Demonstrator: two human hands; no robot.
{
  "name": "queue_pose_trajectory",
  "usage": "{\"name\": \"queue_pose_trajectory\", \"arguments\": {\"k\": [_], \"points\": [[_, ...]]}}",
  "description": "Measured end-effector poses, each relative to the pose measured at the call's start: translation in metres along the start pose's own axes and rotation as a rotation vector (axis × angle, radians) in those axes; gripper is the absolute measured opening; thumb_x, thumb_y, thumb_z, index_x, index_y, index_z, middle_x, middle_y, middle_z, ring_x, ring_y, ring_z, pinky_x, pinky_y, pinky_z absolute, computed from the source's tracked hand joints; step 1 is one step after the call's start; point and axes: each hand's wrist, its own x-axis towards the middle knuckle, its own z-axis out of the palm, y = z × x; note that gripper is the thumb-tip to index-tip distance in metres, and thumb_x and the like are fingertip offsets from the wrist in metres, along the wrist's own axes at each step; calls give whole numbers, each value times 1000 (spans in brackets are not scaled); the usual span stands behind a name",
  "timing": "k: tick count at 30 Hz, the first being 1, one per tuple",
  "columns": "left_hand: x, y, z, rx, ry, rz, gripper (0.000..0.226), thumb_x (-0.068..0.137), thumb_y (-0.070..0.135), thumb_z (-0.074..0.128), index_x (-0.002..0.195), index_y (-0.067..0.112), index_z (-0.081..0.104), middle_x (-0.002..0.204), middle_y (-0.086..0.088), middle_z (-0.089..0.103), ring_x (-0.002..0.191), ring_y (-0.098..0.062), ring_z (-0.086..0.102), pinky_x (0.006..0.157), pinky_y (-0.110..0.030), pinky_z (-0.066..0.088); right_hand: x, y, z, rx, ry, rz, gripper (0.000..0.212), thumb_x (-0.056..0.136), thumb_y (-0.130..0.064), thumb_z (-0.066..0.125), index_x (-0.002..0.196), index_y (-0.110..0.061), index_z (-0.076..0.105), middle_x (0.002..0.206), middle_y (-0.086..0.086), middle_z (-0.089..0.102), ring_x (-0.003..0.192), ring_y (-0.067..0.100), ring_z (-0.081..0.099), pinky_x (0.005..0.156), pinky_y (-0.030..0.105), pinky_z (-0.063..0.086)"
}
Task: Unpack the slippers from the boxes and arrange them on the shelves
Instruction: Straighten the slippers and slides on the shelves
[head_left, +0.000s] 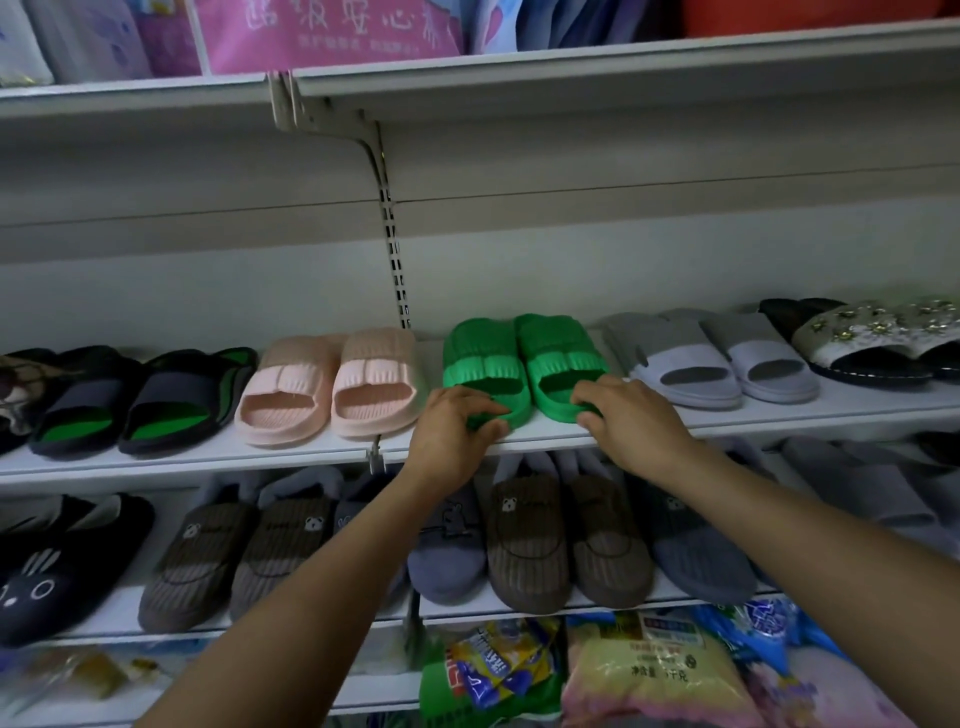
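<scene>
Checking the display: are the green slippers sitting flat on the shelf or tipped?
Flat: both green slippers rest soles down on the shelf, side by side.

On the top shelf (623, 67) over my head, the pink bag (332, 31) carries big white Chinese characters. I can read 安心, but the rest blurs. Lower down, the yellow packet (649, 670) reads 净含量 and 千克 — the figure between them is unclear.

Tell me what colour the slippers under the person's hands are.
Bright green. The green slippers show plainly in the head view.
</scene>
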Motion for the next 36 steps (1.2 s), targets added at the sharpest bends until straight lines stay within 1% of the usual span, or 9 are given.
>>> {"name": "queue_pose_trajectory", "arguments": {"k": [14,21,23,26,28,30,32,34,36], "points": [[-5,1,5,60,33,26,24,91,24,61,113,20,69,119,1,62,117,-18,44,92,-21,30,0,-1,0,-13,-3,0,26,94,-21,49,118,-17,58,112,13,58,100,36,52,76,38,43],[-5,4,5,80,25,-3,25,91,23,60,114,20,67,121,1,62,121,-20,40,98,-25,29,2,0,-9,4,-76,-9,26,94,-20,49,118,-17,57,113,14,57,101,36,54,77,39,46],[-5,6,3,75,7,-10,26,91,23,59,116,19,66,122,0,61,123,-21,39,101,-27,28,1,-1,-12,-11,-95,7,31,94,-24,48,125,-22,52,122,11,55,106,33,53,78,37,45],[-11,7,-4,43,-28,12,33,91,22,60,124,18,61,126,-5,57,128,-23,38,106,-29,28,-7,-6,-13,-91,-48,30,50,96,-35,44,143,-27,31,138,7,44,118,30,47,82,38,43],[-21,3,-14,6,18,51,35,90,19,61,125,18,59,126,-6,56,126,-22,42,106,-32,34,-11,-13,-13,-146,60,5,57,95,-38,46,146,-23,27,140,8,42,121,30,44,87,40,43],[-33,-6,-29,17,98,86,32,90,19,61,122,20,61,120,-2,60,118,-18,45,99,-28,37,-7,-23,-12,-165,149,-38,58,91,-37,53,143,-18,36,135,10,47,118,32,45,88,42,43],[-43,-23,-48,108,181,127,29,90,21,60,118,23,63,116,3,62,113,-16,45,94,-32,41,2,-42,-11,-143,213,-89,55,87,-33,61,136,-16,46,127,12,53,113,34,48,85,44,44],[-51,-46,-70,204,239,144,29,89,27,56,117,30,64,119,10,62,113,-17,46,92,-37,43,13,-68,-8,-100,234,-150,50,86,-31,62,132,-16,50,124,10,54,110,33,48,85,43,44],[-61,-71,-89,265,282,83,31,88,31,52,117,35,62,120,11,60,113,-18,45,89,-40,42,22,-99,-1,-11,180,-198,46,90,-30,57,134,-19,49,127,6,50,112,30,46,86,39,44]]}}
